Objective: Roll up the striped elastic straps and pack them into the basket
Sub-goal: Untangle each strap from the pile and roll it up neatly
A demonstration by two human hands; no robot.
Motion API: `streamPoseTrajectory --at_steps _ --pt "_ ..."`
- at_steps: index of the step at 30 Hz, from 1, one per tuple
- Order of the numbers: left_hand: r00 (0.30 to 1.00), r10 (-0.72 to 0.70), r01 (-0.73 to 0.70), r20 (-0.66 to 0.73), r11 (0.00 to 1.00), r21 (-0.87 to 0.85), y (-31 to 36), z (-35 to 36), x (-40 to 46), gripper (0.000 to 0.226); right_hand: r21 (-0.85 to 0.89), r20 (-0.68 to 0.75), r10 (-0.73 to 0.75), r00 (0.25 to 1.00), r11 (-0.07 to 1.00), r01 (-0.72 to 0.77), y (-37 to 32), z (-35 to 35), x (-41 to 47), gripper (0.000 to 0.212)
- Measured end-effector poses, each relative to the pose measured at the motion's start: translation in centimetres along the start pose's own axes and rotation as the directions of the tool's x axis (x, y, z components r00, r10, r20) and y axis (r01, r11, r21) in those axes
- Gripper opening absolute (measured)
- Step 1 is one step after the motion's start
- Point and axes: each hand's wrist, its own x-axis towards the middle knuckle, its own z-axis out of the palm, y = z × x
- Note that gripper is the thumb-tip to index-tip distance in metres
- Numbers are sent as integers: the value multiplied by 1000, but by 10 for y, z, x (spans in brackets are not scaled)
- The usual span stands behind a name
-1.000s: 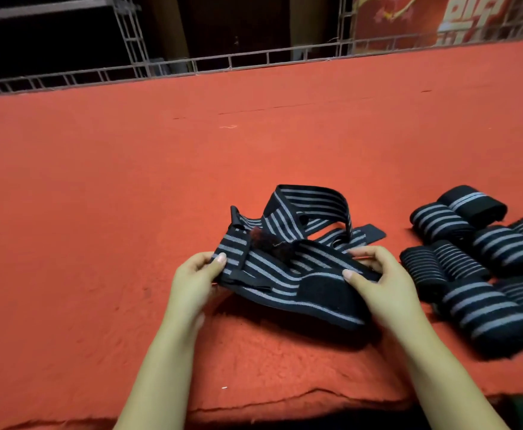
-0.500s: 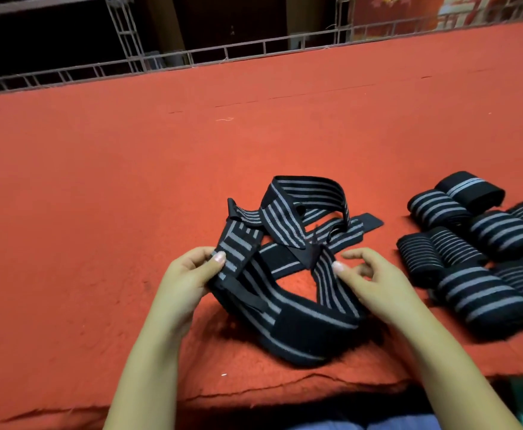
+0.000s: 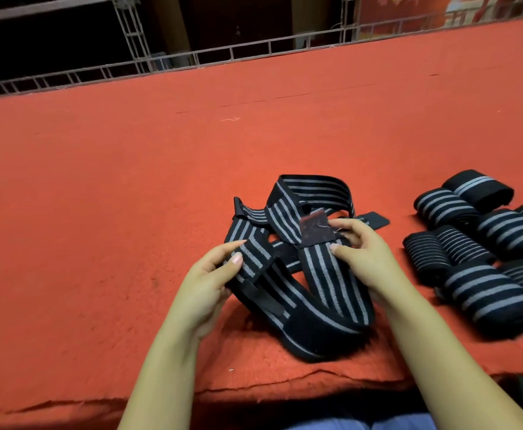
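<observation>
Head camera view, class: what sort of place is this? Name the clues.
Probably a small packing workshop: a long table with a red felt cover, rolled straps heaped beside a loose strap, metal racks behind.

Work surface covered in red felt cloth (image 3: 130, 187), frayed along the near edge. Bordered at the far side by a grey metal lattice rail (image 3: 254, 49). Beyond the rail, dark, with a metal truss upright (image 3: 131, 29). Red patterned panel (image 3: 409, 9) at upper right.

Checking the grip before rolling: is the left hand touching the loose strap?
Touching. The head view shows the left hand pinching the loose strap, thumb on its striped face.
</observation>
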Motion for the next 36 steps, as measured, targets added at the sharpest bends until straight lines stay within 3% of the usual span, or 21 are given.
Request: streamPoseTrajectory --at_steps 3,5,10,12,15,18,21,25,29,34,36 --pt "995 -60 70 82 989 -130 7 7 -2 28 211 -19 -53 998 976 56 -10 0 -5 42" --pt "993 -64 74 95 991 -110 9 12 -1 21 260 -40 -92 995 961 100 -16 0 -7 40" --pt "967 -78 -12 244 937 349 6 20 0 19 335 26 -166 986 931 148 -22 5 -12 37" --pt "976 -8 -87 218 901 425 6 24 4 15 351 59 -207 977 920 174 -21 6 -13 37" --pt "993 114 -117 25 946 303 9 32 14 24 347 141 -252 957 918 190 -21 10 -15 36" --pt "997 73 -73 6 989 130 7 34 20 30 339 329 -260 908 930 143 -20 21 -24 34" --pt "998 52 -49 -45 997 64 -4 30 25 19 132 331 -233 914 971 200 -19 29 -20 27" --pt "994 20 -8 -108 993 115 -20 24 37 12 -346 27 -213 977 915 209 -9 19 21 7" --pt "987 33 6 -155 969 246 -31 25 56 6 -729 183 -66 981 660 181 8 23 56 37" --pt "988 -56 101 -144 938 332 -47 29 72 12 -869 285 -17 958 418 266 28 38 64 25" --pt "988 -97 132 -121 938 321 -52 29 73 11 -876 276 -57 960 396 275 29 34 67 19"
